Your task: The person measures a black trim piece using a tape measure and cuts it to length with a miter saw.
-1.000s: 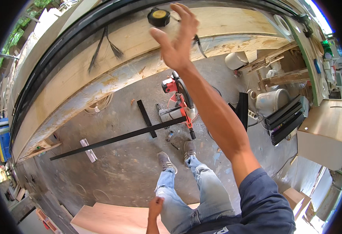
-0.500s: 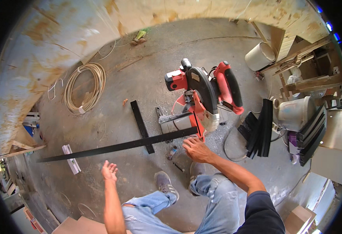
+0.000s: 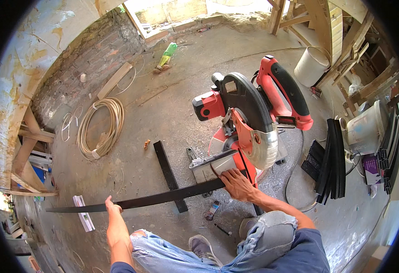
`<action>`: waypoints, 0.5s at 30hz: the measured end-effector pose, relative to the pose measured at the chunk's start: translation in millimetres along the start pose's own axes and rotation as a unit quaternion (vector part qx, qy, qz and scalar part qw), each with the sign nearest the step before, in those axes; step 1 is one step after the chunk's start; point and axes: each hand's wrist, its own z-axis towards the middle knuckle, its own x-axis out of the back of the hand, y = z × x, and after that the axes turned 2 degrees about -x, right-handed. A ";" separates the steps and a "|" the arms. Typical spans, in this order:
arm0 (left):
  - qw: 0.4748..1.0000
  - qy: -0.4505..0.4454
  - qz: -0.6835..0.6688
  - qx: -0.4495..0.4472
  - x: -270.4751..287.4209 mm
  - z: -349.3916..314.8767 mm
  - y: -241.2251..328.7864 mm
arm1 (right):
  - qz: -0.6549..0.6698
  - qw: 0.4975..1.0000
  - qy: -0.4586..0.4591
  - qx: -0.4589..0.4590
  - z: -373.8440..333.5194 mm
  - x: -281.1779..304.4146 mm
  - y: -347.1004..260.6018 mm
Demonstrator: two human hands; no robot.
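While both hands attend to the miter saw (image 3: 246, 129), the step in hand looks like setting a long black strip (image 3: 151, 199) in position on it. The strip runs from the near side of the saw out to its left, crossing above a short dark bar (image 3: 164, 161) and reaching over a pale metal channel (image 3: 85, 221) well to the saw's left; whether it rests on either, I cannot tell. The left hand (image 3: 114, 208), left of the saw, appears to have its fingers curled around the strip partway along. The right hand (image 3: 238, 185) lies by the saw's metal fence (image 3: 207, 169), its fingers laid over the strip's end; whether they pinch it or merely press, I cannot tell. Neither hand is on the handle (image 3: 290, 88), up at the saw's right side. As I judge it, the next move calls for squaring the strip along the fence, the left hand bearing the free length level, and for getting the right fingers clear of the cutting line before the handle is lowered.
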 end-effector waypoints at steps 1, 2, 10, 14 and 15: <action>0.997 0.062 -0.018 -0.039 21.7 11.3 11.6 | 0.012 1.000 0.008 0.009 8.6 3.9 -10.7; 0.998 0.054 -0.008 -0.026 7.3 7.7 -4.5 | 0.017 1.000 0.017 -0.011 3.3 14.1 -9.7; 0.966 -0.021 -0.259 0.015 -0.2 -53.3 14.9 | -0.046 0.991 0.116 -0.045 -4.0 37.7 -25.6; 0.935 -0.132 -0.323 -0.062 34.6 -89.4 45.9 | -0.071 0.987 0.125 -0.071 -13.8 48.3 -46.9; 0.920 -0.146 -0.354 -0.080 47.8 -99.4 58.0 | -0.084 0.987 0.123 -0.064 -15.7 44.1 -49.3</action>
